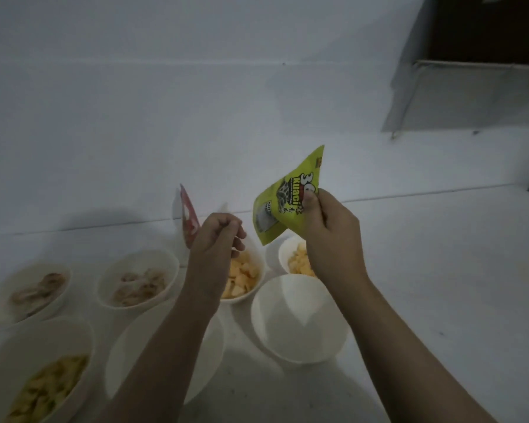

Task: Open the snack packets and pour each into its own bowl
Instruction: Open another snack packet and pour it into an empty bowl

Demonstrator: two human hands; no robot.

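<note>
Green packet up over the bowls, still sealed as far as we can tell.

Our right hand [327,230] pinches the green packet [287,203] at its right edge, thumb on the front, above the empty bowl [300,319] on the counter [440,270]. Our left hand [214,236] hangs just left of it with fingers curled; we cannot tell if it holds anything. We judge the packet light, thin, crinkly and slippery: best gripped at the top seal corners to tear.
</note>
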